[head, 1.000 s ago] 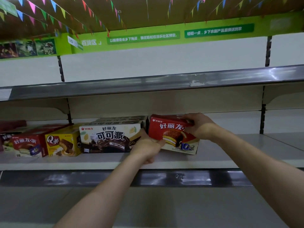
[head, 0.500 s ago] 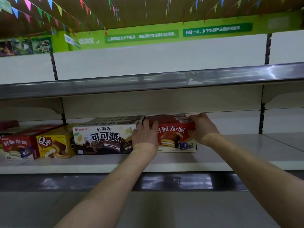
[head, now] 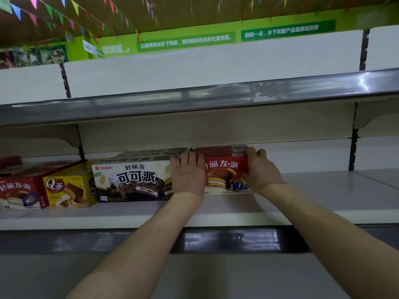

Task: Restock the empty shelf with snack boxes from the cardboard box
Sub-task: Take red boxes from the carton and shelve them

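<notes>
Red box (head: 19,192) stands at the frame's left edge on the shelf (head: 323,190), then a yellow box (head: 69,188) and a white box (head: 131,180). Left hand (head: 189,175) presses flat on the white box, fingers together. Right hand (head: 261,171) curls its fingers round the second red box (head: 224,170), at centre frame.

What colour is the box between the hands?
The snack box is red, cream at the bottom; head view.
</notes>
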A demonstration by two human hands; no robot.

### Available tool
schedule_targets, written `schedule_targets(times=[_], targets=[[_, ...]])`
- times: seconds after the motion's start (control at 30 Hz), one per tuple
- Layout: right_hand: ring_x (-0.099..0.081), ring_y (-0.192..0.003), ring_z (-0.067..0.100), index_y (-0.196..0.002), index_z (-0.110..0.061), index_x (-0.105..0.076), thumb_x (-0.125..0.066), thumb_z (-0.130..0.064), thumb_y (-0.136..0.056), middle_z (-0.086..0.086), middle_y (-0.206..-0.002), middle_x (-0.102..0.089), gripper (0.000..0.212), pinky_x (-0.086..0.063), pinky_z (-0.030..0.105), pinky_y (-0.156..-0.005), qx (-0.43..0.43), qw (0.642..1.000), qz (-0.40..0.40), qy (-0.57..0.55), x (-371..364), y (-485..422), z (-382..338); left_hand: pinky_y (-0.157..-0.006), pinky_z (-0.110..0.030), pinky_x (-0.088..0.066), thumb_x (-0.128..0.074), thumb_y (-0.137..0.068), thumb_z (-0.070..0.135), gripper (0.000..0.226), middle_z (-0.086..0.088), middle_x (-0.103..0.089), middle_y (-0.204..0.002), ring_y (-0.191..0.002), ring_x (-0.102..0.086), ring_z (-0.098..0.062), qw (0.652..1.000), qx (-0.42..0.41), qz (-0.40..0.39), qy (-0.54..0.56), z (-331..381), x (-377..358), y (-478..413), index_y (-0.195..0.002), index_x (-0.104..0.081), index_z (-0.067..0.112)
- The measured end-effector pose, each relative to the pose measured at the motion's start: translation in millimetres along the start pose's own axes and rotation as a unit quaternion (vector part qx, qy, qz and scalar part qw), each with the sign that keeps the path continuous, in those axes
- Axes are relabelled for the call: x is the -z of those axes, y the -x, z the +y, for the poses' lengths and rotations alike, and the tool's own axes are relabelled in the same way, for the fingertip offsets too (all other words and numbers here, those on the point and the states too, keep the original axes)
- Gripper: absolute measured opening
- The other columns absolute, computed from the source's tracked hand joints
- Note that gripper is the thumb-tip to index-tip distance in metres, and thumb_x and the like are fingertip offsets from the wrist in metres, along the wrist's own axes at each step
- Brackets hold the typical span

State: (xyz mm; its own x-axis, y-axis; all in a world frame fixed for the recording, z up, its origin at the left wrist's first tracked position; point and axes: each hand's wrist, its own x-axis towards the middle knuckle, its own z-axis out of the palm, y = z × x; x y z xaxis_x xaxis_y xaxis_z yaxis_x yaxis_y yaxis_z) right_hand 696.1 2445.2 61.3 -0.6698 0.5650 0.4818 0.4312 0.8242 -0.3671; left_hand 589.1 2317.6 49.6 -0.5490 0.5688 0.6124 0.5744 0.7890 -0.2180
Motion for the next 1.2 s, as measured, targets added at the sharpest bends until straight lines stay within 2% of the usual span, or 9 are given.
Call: schedule_targets(times=[0.13, 0.23, 0.43, 0.67, 0.83, 0.9, 0.97, 1.1, 1.2], targets=[[-0.042, -0.123, 0.033, -0.142, -0.011, -0.028, -0.064, -0.028, -0.088, 0.014, -0.135, -0.037, 0.067, -0.043, 0.045, -0.093, 0.022, 0.993, 0.024, 0.117, -3.8, 1.8, -0.4, -0.114, -0.060, -0.006, -0.053, -0.094, 0.024, 0.082, -0.017, -0.030, -0.142, -0.132, -0.029, -0.034, 0.999, -0.018, -0.019, -0.039, -0.9, -3.6, 2.5, -0.153, 0.002, 0.012], [-0.016, -0.142, 0.032, -0.149, -0.017, -0.018, -0.062, -0.028, -0.089, 0.013, -0.153, -0.017, 0.076, -0.020, 0.051, -0.113, 0.080, 0.980, 0.036, 0.179, -10.9, 6.8, -7.7, -0.113, -0.063, -0.004, -0.061, -0.089, 0.031, 0.097, -0.018, -0.029, -0.140, -0.132, -0.028, -0.036, 0.997, -0.033, -0.025, -0.067, -0.3, -3.9, 1.7, -0.153, 0.010, 0.015], [0.001, -0.147, 0.032, -0.153, -0.019, -0.001, -0.051, -0.029, -0.095, 0.010, -0.159, -0.004, 0.078, -0.012, 0.047, -0.117, 0.109, 0.978, -0.006, 0.177, -21.0, 9.4, -16.4, -0.113, -0.064, -0.002, -0.063, -0.088, 0.036, 0.100, -0.017, -0.028, -0.141, -0.132, -0.028, -0.035, 0.996, -0.024, -0.015, -0.082, -0.3, -8.8, 0.6, -0.153, 0.010, 0.015], [-0.012, -0.144, 0.031, -0.151, -0.020, -0.012, -0.060, -0.035, -0.088, 0.011, -0.154, -0.019, 0.080, -0.012, 0.048, -0.116, 0.112, 0.976, -0.031, 0.186, -2.6, 11.8, -28.2, -0.114, -0.060, -0.004, -0.055, -0.094, 0.035, 0.087, -0.014, -0.028, -0.147, -0.137, -0.025, -0.032, 0.998, -0.002, -0.017, -0.065, 4.5, 0.1, -0.3, -0.154, 0.005, 0.018], [-0.027, -0.135, 0.032, -0.139, -0.014, -0.040, -0.056, -0.025, -0.090, 0.012, -0.145, -0.032, 0.052, -0.021, 0.043, -0.112, 0.186, 0.966, -0.035, 0.176, 7.2, 26.7, -51.0, -0.113, -0.055, -0.019, -0.061, -0.090, 0.029, 0.071, -0.014, -0.040, -0.140, -0.130, -0.038, -0.032, 0.999, 0.029, 0.024, -0.025, -6.6, 14.4, 13.9, -0.150, -0.026, 0.015], [-0.034, -0.129, 0.032, -0.132, -0.013, -0.049, -0.053, -0.025, -0.091, 0.012, -0.139, -0.039, 0.043, -0.025, 0.042, -0.108, 0.221, 0.961, -0.032, 0.161, 6.5, 35.2, -65.2, -0.094, -0.053, -0.045, -0.083, -0.063, 0.026, 0.062, -0.014, -0.062, -0.109, -0.100, -0.060, -0.032, 0.994, 0.037, 0.087, -0.049, -20.6, 14.0, 26.3, -0.120, -0.063, 0.012], [-0.037, -0.125, 0.032, -0.127, -0.012, -0.054, -0.052, -0.026, -0.090, 0.012, -0.135, -0.043, 0.039, -0.028, 0.039, -0.103, 0.257, 0.957, -0.027, 0.131, 2.4, 44.9, -82.6, -0.078, -0.046, -0.051, -0.085, -0.052, 0.023, 0.045, -0.012, -0.065, -0.087, -0.080, -0.063, -0.031, 0.991, 0.039, 0.109, -0.065, -38.1, 19.0, 40.5, -0.093, -0.071, 0.012], [-0.041, -0.124, 0.032, -0.125, -0.012, -0.056, -0.049, -0.022, -0.092, 0.012, -0.132, -0.048, 0.035, -0.032, 0.038, -0.101, 0.315, 0.945, -0.030, 0.086, -12.2, 67.2, -124.9, -0.090, -0.042, -0.035, -0.057, -0.089, 0.026, 0.034, -0.008, -0.055, -0.122, -0.114, -0.050, -0.031, 0.991, 0.113, 0.039, -0.061, -76.1, 33.8, 70.5, -0.122, -0.058, 0.019], [-0.043, -0.123, 0.032, -0.123, -0.012, -0.056, -0.048, -0.021, -0.092, 0.012, -0.130, -0.050, 0.033, -0.032, 0.040, -0.101, 0.358, 0.930, -0.039, 0.069, -23.9, 86.6, -157.0, -0.091, -0.042, -0.033, -0.054, -0.092, 0.026, 0.034, -0.009, -0.051, -0.126, -0.118, -0.048, -0.032, 0.984, 0.153, 0.005, -0.085, -112.1, 45.8, 106.0, -0.124, -0.053, 0.017]])
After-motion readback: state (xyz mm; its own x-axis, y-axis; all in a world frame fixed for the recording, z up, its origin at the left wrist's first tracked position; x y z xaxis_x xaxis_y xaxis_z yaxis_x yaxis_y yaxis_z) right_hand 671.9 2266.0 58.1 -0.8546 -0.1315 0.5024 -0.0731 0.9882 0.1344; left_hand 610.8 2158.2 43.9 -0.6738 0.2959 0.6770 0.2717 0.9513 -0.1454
